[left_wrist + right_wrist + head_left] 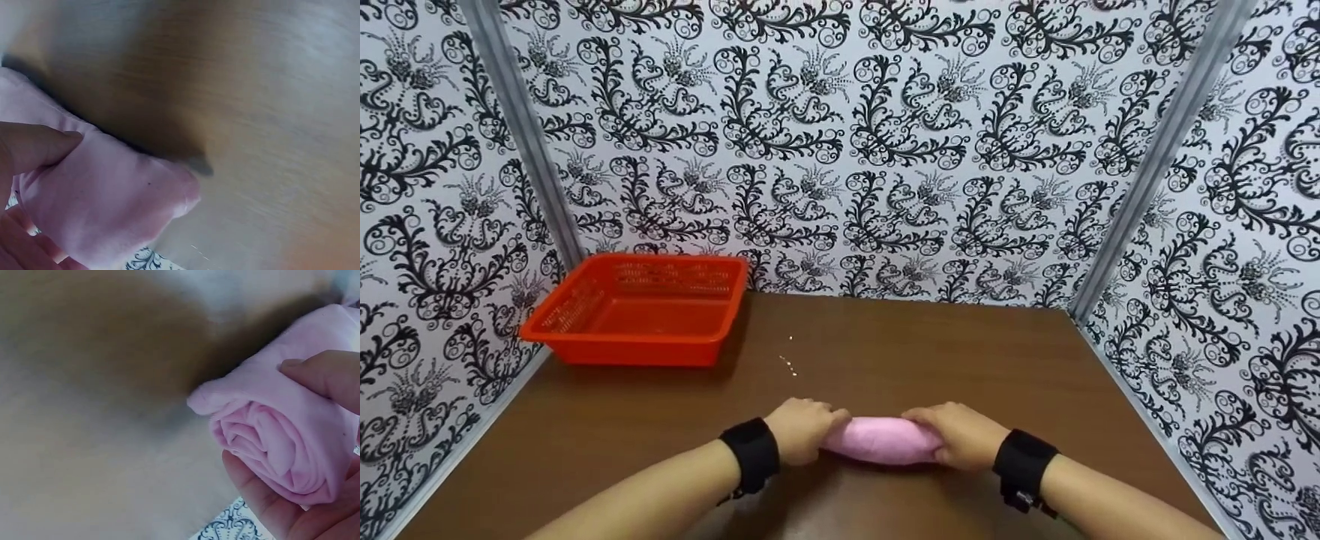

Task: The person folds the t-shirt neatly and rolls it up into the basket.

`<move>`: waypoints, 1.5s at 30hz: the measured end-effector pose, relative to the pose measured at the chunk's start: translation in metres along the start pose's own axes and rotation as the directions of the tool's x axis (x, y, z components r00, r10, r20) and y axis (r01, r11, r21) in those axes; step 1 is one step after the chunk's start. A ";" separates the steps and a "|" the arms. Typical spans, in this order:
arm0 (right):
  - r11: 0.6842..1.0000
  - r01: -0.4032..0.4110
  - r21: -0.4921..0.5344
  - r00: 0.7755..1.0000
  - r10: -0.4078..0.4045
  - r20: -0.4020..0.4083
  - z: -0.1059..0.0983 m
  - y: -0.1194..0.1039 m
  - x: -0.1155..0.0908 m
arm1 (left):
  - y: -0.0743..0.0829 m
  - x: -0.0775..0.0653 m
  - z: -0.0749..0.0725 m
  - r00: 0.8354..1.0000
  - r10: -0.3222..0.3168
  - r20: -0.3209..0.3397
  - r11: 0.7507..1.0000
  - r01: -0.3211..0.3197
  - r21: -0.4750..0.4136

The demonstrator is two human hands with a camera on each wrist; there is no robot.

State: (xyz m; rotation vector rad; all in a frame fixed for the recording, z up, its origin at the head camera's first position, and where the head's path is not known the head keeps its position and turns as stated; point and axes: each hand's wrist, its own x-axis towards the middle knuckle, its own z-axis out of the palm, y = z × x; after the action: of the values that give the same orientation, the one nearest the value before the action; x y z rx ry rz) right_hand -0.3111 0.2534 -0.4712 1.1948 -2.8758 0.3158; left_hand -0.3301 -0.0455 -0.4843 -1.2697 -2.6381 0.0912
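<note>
A pink cloth (881, 441), rolled into a thick bundle, is held crosswise near the front of the brown table. My left hand (801, 429) grips its left end, the thumb pressed into the fabric and the fingers behind, as the left wrist view shows on the pink cloth (112, 197). At the other end my right hand (966, 435) grips the roll between thumb and fingers. Spiral layers of the cloth (270, 444) show at that end in the right wrist view. What kind of cloth item it is, I cannot tell.
An orange-red plastic basket (637, 351) with perforated sides stands at the back left of the table (930, 352). Small bright specks (787, 364) lie on the tabletop. White walls with black scroll patterns (915, 150) enclose the back and both sides.
</note>
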 end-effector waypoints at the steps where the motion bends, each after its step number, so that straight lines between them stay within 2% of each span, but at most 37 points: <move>1: 1.000 0.007 0.004 1.000 -0.007 -0.017 -0.002 -0.002 0.003 | -0.003 -0.002 -0.002 1.000 -0.001 -0.003 1.000 0.001 -0.010; 4: 1.000 0.009 0.018 0.999 -0.008 -0.052 -0.011 -0.007 0.012 | -0.015 -0.006 -0.011 1.000 -0.011 -0.004 0.999 0.011 -0.032; 7: 1.000 0.000 0.025 0.997 0.002 -0.071 -0.021 -0.012 0.023 | -0.027 -0.010 -0.027 0.999 -0.035 0.000 0.998 0.035 -0.055; 16: 0.999 -0.024 0.044 0.994 0.028 -0.106 -0.052 -0.027 0.072 | -0.077 -0.021 -0.064 0.997 -0.080 0.006 0.992 0.080 -0.101; 25: 1.000 -0.006 0.011 0.993 0.007 -0.117 -0.064 -0.040 0.118 | -0.122 -0.039 -0.078 0.988 -0.149 -0.045 0.981 0.142 -0.136; 29: 1.000 -0.030 0.007 0.990 0.030 -0.135 -0.071 -0.044 0.135 | -0.140 -0.043 -0.084 0.983 -0.153 -0.096 0.977 0.136 -0.161; 32: 0.999 -0.034 0.024 0.987 0.037 -0.159 -0.076 -0.046 0.148 | -0.151 -0.046 -0.088 0.979 -0.160 -0.128 0.976 0.137 -0.170; 39: 1.000 0.017 0.012 0.982 -0.014 -0.189 -0.076 -0.057 0.176 | -0.173 -0.058 -0.098 0.968 -0.193 -0.158 0.976 0.173 -0.131; 45: 0.999 -0.014 0.033 0.984 0.020 -0.177 -0.079 -0.069 0.201 | -0.191 -0.070 -0.106 0.958 -0.231 -0.170 0.967 0.207 -0.148</move>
State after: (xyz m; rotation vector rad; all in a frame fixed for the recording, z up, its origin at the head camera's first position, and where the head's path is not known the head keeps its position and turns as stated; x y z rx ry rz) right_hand -0.4100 0.0803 -0.3634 1.0866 -2.7390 0.4463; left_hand -0.4107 -0.2231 -0.3640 -0.9577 -2.6350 -0.2262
